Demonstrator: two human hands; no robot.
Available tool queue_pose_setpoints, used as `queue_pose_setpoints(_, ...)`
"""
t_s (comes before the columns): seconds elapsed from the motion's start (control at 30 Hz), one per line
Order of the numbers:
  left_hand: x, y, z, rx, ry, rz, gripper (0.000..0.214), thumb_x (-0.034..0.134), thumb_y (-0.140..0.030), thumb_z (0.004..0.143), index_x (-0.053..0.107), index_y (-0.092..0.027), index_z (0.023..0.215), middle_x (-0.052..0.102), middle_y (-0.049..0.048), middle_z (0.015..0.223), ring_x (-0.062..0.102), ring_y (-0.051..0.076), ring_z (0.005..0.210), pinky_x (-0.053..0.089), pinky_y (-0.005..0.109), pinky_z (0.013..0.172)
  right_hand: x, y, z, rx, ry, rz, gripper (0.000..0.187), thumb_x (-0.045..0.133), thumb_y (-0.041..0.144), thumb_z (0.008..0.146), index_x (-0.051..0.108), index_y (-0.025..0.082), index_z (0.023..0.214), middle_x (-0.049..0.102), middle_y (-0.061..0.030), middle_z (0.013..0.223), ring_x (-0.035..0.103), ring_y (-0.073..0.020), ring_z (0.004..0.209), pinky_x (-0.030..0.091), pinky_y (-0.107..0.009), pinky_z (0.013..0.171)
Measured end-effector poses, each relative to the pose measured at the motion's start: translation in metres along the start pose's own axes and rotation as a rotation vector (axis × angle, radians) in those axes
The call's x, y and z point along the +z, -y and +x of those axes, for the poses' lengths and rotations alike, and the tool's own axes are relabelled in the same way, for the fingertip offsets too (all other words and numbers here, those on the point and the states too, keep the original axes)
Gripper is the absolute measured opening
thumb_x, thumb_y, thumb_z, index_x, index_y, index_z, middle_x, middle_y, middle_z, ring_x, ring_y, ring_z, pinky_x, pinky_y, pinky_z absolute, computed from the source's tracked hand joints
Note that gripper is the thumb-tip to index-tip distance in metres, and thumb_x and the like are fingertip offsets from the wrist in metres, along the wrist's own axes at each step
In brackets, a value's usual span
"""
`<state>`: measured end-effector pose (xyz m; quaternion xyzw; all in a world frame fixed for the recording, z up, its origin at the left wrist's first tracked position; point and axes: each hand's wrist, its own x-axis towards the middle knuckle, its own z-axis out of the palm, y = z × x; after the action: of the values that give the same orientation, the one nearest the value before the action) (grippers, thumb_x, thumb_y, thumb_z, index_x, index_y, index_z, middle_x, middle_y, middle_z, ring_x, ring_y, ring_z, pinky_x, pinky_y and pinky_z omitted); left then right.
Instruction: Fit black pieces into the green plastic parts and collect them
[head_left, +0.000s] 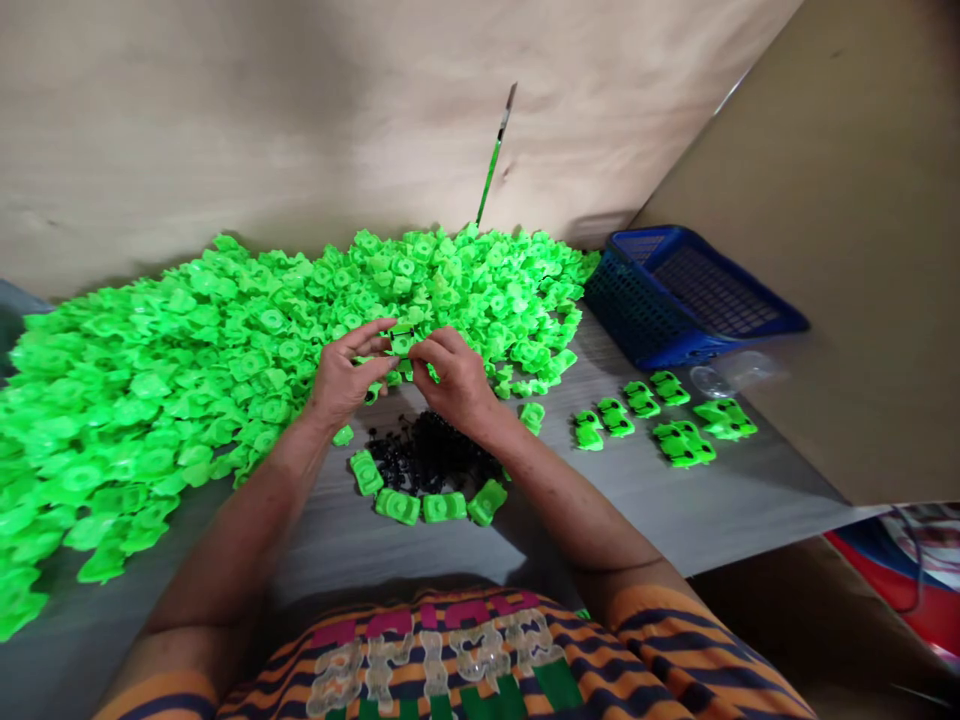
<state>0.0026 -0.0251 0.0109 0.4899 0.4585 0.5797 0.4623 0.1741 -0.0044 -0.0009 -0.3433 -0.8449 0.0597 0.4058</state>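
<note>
My left hand (346, 372) and my right hand (452, 378) meet above the table, both pinching one small green plastic part (401, 343) between fingertips. Behind and to the left spreads a big heap of the same bright green parts (187, 370). Under my hands lies a small pile of tiny black pieces (427, 455), ringed at the front by a curved row of green parts (420, 503). To the right, several green parts with black pieces on them (660, 415) lie in a loose group on the table.
A blue plastic basket (679, 290) stands at the back right beside a brown board wall. A thin green-handled tool (495, 155) leans on the plywood back wall. A clear plastic bit (731, 372) lies near the basket. Grey tabletop (675, 510) ends at right.
</note>
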Motion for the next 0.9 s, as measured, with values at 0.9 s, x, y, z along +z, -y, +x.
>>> queue_pose_setpoints(0.9,0.003,-0.011,-0.003,0.181,-0.162,0.102,0.053,0.086,-0.028,0.057,0.082,-0.016,0.109,0.077,0.0029,0.081,0.057,0.010,0.053,0.046,0.020,0.042,0.007,0.002,0.010,0.544,-0.111,1.015,0.038,0.086,0.052,0.071,0.066,0.021,0.082,0.065,0.0022,0.073,0.059,-0.0113,0.065,0.054,-0.027,0.064)
